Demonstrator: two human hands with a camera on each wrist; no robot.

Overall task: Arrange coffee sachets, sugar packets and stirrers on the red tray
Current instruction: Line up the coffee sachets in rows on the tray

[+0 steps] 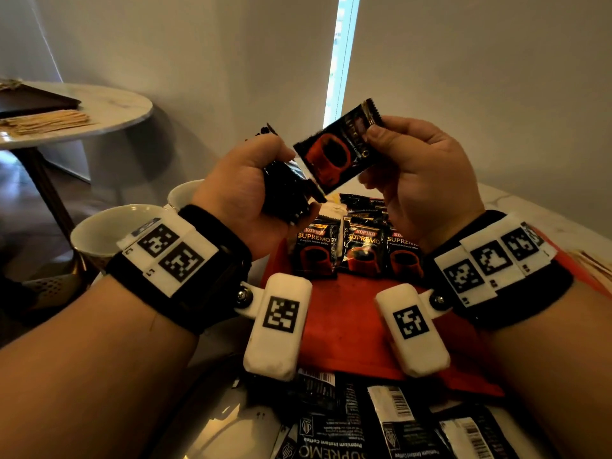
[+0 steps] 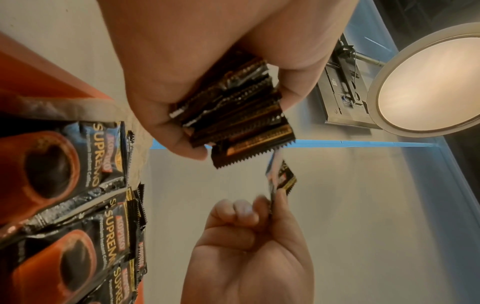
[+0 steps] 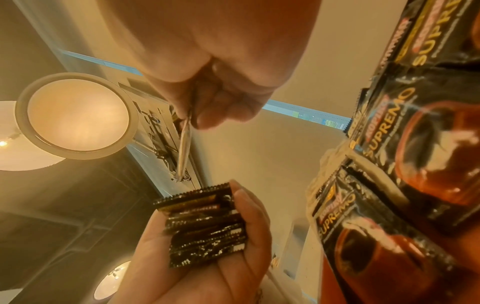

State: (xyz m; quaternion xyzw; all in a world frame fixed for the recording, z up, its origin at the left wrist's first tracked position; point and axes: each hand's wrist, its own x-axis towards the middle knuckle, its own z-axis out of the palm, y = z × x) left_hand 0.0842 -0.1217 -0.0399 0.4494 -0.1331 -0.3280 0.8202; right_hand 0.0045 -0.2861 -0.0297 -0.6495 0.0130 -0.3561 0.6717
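Note:
Both hands are raised above the red tray (image 1: 347, 326). My left hand (image 1: 251, 190) grips a stack of black coffee sachets (image 1: 291, 190), seen edge-on in the left wrist view as a stack (image 2: 233, 109) and in the right wrist view as a stack (image 3: 207, 228). My right hand (image 1: 417, 167) pinches one single sachet (image 1: 337, 150) by its top end between thumb and fingers; the sachet (image 3: 185, 148) shows edge-on from the right wrist. A row of sachets (image 1: 357, 250) lies face up on the tray's far part.
More sachets (image 1: 381, 422) lie face down on the table near me. Two white cups (image 1: 109, 230) stand left of the tray. A round side table (image 1: 99, 111) with wooden stirrers (image 1: 46, 122) stands at the far left. A ceiling lamp (image 2: 431, 82) shows overhead.

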